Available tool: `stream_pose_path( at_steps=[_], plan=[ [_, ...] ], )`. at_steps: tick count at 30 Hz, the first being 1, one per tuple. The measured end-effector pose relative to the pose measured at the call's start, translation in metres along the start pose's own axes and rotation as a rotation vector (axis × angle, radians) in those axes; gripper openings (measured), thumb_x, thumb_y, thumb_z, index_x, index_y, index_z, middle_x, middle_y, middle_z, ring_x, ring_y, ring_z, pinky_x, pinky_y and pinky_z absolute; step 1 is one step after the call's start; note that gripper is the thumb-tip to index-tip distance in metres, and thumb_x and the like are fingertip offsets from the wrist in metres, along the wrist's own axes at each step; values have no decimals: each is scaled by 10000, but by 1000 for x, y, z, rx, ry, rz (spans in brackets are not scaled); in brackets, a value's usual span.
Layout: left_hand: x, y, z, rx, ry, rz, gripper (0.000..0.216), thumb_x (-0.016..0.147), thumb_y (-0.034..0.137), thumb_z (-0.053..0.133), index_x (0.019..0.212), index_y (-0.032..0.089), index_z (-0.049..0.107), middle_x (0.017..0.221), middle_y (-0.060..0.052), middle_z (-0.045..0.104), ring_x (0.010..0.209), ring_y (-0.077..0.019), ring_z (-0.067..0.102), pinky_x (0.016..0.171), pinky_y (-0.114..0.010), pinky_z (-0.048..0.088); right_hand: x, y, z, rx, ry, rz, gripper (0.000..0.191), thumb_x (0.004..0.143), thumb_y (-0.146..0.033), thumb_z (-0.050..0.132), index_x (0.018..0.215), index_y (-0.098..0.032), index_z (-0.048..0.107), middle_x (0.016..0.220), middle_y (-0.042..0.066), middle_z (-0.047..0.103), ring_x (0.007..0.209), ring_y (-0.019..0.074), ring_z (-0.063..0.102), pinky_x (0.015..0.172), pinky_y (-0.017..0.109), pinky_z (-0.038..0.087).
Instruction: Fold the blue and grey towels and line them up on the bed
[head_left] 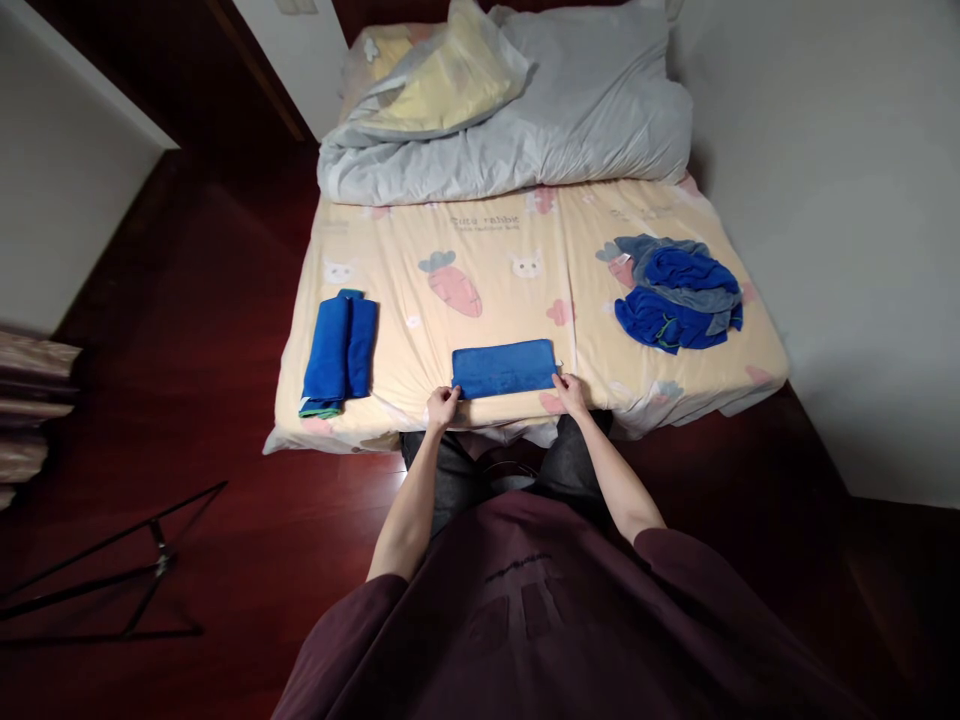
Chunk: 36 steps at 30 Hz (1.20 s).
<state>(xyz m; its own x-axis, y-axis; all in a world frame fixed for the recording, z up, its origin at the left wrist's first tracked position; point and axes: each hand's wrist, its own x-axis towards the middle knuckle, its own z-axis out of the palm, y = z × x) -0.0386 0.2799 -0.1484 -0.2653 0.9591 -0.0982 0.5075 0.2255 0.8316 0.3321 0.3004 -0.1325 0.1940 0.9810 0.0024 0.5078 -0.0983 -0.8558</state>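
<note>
Blue towel (504,368), folded into a flat strip, sits at the near edge of the bed (420,290). Left hand (442,406) pinches its left corner, right hand (571,393) pinches the right one. Further out: folded blue towels (339,352) on the left, crumpled towel pile (679,293) on the right, grey duvet (525,110) up top.

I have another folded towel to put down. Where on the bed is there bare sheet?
Bare sheet lies between the rolled towels and the folded towel under both hands, and above it up to the duvet. The right side is crowded by the towel pile.
</note>
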Motion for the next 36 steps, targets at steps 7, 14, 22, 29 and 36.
stream_pose_path(
  at_steps=[7,14,22,29,36],
  plan=[
    [-2,2,1,-4,34,-34,320,863,518,636,746,221,650,722,-36,648,737,-204,609,745,-322,474,0,1,1,-34,12,-7,507,881,-667,546,604,-259,428,611,11,526,624,174,493,663,306,415],
    [-3,3,1,-30,34,-64,253,835,466,666,773,222,639,712,-18,640,713,-189,602,732,-311,482,-2,-1,1,-42,14,-11,521,886,-689,542,607,-266,420,596,20,534,623,186,491,646,310,421],
    [-4,6,-2,-17,16,-56,217,781,415,654,681,239,575,666,0,595,680,-179,553,702,-302,451,-2,1,3,-60,32,-5,471,856,-668,524,612,-279,417,618,32,543,649,204,496,658,318,423],
    [-3,5,-6,-22,-63,-71,269,770,432,641,630,235,524,599,28,516,637,-153,500,650,-270,388,-2,1,4,-81,34,24,447,851,-598,556,591,-272,396,607,20,522,628,190,471,637,310,384],
    [-5,8,-7,-27,-72,-87,284,764,417,665,608,228,522,576,34,497,615,-140,480,637,-263,386,-2,1,5,-83,41,11,449,852,-544,595,580,-267,370,573,-6,490,590,167,442,618,303,388]
  ],
)
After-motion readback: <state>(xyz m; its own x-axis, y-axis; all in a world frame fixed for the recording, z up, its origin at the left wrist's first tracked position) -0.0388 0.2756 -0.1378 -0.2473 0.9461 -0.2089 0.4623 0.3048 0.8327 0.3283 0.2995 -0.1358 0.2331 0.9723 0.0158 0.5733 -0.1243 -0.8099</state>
